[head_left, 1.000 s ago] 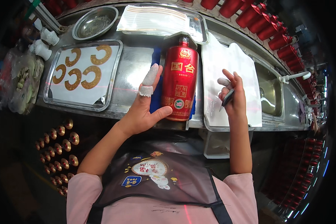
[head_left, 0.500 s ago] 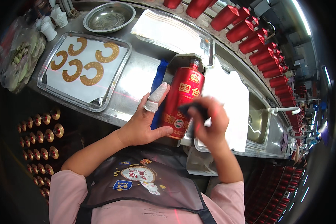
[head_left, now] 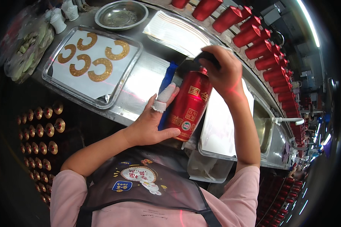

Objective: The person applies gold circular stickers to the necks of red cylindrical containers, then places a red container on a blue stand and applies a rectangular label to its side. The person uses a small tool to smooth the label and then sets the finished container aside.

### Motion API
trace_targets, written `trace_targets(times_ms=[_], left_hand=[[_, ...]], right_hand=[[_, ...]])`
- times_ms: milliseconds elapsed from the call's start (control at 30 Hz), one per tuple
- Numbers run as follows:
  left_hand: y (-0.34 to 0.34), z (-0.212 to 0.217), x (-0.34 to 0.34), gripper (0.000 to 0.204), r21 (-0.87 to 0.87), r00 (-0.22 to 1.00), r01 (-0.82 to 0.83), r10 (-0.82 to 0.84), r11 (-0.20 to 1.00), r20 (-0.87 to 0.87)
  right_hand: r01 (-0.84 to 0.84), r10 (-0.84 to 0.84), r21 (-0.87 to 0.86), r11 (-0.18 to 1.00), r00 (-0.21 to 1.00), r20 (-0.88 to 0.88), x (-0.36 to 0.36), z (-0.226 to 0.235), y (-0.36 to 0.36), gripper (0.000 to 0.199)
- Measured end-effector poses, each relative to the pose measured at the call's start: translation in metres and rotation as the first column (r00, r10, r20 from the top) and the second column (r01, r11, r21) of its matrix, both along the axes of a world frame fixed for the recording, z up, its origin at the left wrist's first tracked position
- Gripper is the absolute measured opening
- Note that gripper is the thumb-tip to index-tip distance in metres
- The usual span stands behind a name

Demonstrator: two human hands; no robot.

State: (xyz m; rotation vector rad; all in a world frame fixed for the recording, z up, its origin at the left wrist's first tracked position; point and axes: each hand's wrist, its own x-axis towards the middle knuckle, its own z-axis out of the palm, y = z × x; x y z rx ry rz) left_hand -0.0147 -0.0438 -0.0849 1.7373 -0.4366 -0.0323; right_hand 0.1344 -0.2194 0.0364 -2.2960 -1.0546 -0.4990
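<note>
- Left hand spread — thumb apart from the fingers, laid on the lower front of the red bottle; white cover on one finger.
- Right hand at the bottle's neck, bent around a dark object — kind impossible to tell, mostly hidden.
- Just past the left fingertips: blue strip, along the bottle's left side.
- Nearer than the right hand, beside its forearm: white sheet.
- Left of the left hand: metal tray with five gold C-shaped pieces.
- Beyond the right hand: rows of other red bottles.

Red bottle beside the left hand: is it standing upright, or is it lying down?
Lying down: seen from above, the red bottle shows its long front with gold lettering, not just its top.
</note>
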Motion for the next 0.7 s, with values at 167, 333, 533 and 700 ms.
trace_targets(times_ms=[167, 333, 533, 700], left_hand=[[0.004, -0.001, -0.004, 0.115, 0.150, 0.998, -0.017, 0.008, 0.989, 0.056], [-0.001, -0.003, 0.001, 0.112, -0.038, 1.000, 0.010, -0.009, 0.999, 0.015], [-0.018, 0.001, 0.006, 0.104, -0.249, 0.968, -0.165, 0.108, 0.954, -0.226], [-0.019, -0.001, 0.006, 0.092, -0.316, 0.966, -0.173, 0.099, 0.933, -0.237]], right_hand=[[-0.077, 0.087, 0.318, 0.945, 0.996, -0.019, -0.081, -0.023, -0.026, 0.026], [0.417, -0.388, 0.311, 0.854, 0.909, -0.151, -0.058, -0.064, -0.053, 0.023], [0.035, -0.031, 0.270, 0.962, 0.999, -0.017, -0.056, -0.037, -0.039, 0.024], [0.215, -0.159, 0.326, 0.920, 0.969, -0.190, -0.057, -0.043, -0.047, 0.023]])
